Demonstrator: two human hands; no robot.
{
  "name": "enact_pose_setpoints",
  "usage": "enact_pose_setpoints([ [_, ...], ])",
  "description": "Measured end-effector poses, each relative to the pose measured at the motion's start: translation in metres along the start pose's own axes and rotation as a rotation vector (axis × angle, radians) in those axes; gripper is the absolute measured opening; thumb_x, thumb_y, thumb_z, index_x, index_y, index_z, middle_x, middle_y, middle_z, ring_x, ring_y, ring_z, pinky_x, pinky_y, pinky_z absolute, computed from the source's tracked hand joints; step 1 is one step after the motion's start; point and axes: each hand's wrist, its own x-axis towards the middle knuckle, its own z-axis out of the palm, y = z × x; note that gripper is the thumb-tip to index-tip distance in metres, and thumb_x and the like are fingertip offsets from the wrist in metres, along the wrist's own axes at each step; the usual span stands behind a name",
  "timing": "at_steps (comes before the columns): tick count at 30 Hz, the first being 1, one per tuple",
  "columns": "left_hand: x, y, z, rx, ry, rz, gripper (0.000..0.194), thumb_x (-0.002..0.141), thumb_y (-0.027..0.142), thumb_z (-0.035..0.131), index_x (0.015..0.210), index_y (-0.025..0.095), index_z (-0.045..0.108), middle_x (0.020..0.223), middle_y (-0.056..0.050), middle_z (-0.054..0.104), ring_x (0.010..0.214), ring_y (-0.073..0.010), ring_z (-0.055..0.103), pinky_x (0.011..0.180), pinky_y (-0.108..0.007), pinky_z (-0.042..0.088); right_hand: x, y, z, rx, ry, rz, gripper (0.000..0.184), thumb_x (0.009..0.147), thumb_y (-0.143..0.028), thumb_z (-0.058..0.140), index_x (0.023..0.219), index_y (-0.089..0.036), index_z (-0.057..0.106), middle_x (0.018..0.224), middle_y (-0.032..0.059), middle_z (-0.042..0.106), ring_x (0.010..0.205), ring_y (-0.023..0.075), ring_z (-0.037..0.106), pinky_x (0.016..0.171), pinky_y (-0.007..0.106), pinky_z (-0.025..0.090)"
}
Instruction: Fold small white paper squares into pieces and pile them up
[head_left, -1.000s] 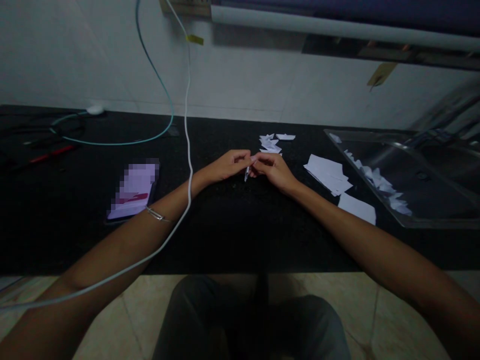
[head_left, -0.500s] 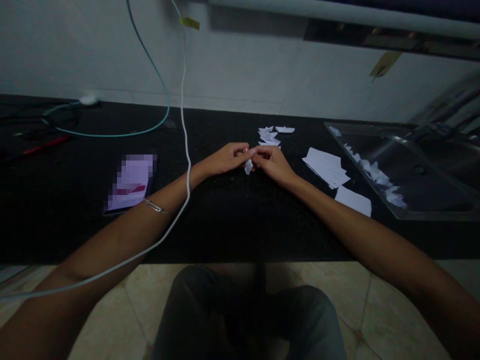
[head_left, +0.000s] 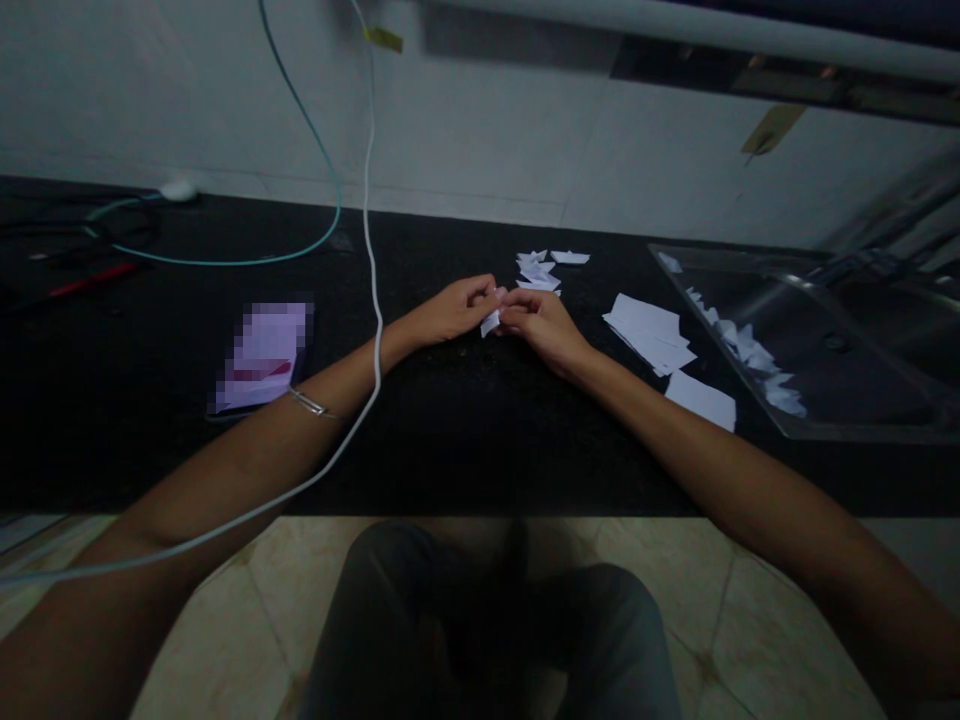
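1 folded paper (head_left: 490, 322) — between left hand (head_left: 459, 309) and right hand (head_left: 546, 325)

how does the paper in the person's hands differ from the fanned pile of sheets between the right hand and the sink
The paper piece is held up between the left hand and right hand, while the sheet pile lies on the counter.
The paper piece looks small and folded; the sheet pile's sheets look larger and flat.
The paper piece is partly covered; the sheet pile is in plain view.
Both are white.
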Motion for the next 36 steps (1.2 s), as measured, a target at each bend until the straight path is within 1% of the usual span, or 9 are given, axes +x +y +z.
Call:
enact_pose_setpoints([
  [6,0.000,-0.002,-0.001,-0.006,-0.024,0.014,0.026,0.100,0.039,0.053,0.085,0.018,0.055,0.074,0.000,0.053,0.066,-0.0120,0.048,0.060,-0.024,0.037,0.000,0.001,0.000,-0.013,0.018,-0.010,0.005,0.074,-0.019,0.065,0.078,-0.021,0.063,0.079,0.0036,0.065,0.078,0.0189,0.061,0.076,0.037,0.050],
  [11,-0.001,-0.002,-0.002,-0.012,-0.035,0.044,0.029,0.101,0.040,0.051,0.081,0.019,0.053,0.071,0.001,0.050,0.063,-0.0106,0.046,0.058,-0.023,0.036,0.002,0.003,-0.001,0.011,0.028,-0.059,0.006,0.073,-0.020,0.067,0.075,-0.021,0.061,0.079,0.0025,0.062,0.078,0.0178,0.057,0.072,0.035,0.046],
  [14,-0.002,0.000,-0.002,-0.029,-0.033,0.051,0.033,0.100,0.043,0.052,0.077,0.019,0.051,0.068,0.002,0.046,0.060,-0.0098,0.043,0.055,-0.023,0.033,0.003,0.002,-0.001,-0.009,0.083,-0.077,0.005,0.074,-0.020,0.065,0.075,-0.021,0.060,0.079,0.0029,0.060,0.079,0.0178,0.055,0.070,0.034,0.045],
  [16,-0.002,0.002,-0.002,-0.040,-0.055,0.055,0.038,0.099,0.046,0.053,0.073,0.018,0.051,0.066,0.003,0.045,0.059,-0.0095,0.043,0.054,-0.022,0.032,0.003,0.002,-0.001,-0.013,0.120,-0.072,0.006,0.076,-0.022,0.064,0.078,-0.022,0.059,0.080,0.0030,0.061,0.079,0.0182,0.055,0.068,0.033,0.045],
  [19,-0.003,0.005,-0.003,-0.079,-0.077,0.050,0.043,0.097,0.050,0.055,0.070,0.018,0.052,0.064,0.003,0.045,0.058,-0.0091,0.043,0.053,-0.022,0.032,0.002,0.004,0.000,0.012,0.149,-0.083,0.010,0.077,-0.026,0.067,0.081,-0.023,0.059,0.079,0.0027,0.062,0.078,0.0182,0.056,0.067,0.033,0.046],
  [24,-0.004,0.004,-0.005,-0.178,-0.101,0.025,0.041,0.100,0.049,0.053,0.074,0.017,0.058,0.061,0.004,0.048,0.053,-0.0083,0.043,0.052,-0.022,0.034,0.003,0.005,-0.002,0.045,0.211,-0.179,0.018,0.077,-0.034,0.075,0.083,-0.023,0.063,0.081,0.0031,0.064,0.079,0.0191,0.060,0.070,0.035,0.050],
  [27,-0.004,0.003,-0.005,-0.211,-0.095,0.050,0.042,0.102,0.046,0.050,0.073,0.017,0.059,0.059,0.002,0.050,0.051,-0.0089,0.045,0.052,-0.022,0.036,0.007,0.005,-0.006,0.049,0.206,-0.224,0.021,0.075,-0.038,0.079,0.082,-0.023,0.065,0.082,0.0020,0.066,0.081,0.0192,0.062,0.075,0.037,0.053],
  [31,-0.004,0.005,-0.007,-0.229,-0.114,0.056,0.047,0.105,0.042,0.043,0.067,0.018,0.054,0.056,0.002,0.049,0.049,-0.0092,0.042,0.049,-0.023,0.035,0.010,0.006,-0.009,0.064,0.165,-0.235,0.029,0.071,-0.045,0.083,0.082,-0.024,0.066,0.084,0.0012,0.068,0.086,0.0195,0.064,0.081,0.039,0.055],
  [36,-0.002,0.003,-0.007,-0.228,-0.091,0.029,0.040,0.102,0.036,0.050,0.068,0.018,0.055,0.054,0.003,0.047,0.049,-0.0086,0.043,0.050,-0.021,0.035,0.011,0.008,-0.010,0.054,0.153,-0.229,0.034,0.069,-0.050,0.084,0.082,-0.024,0.067,0.086,0.0020,0.069,0.088,0.0207,0.066,0.084,0.041,0.056],
])
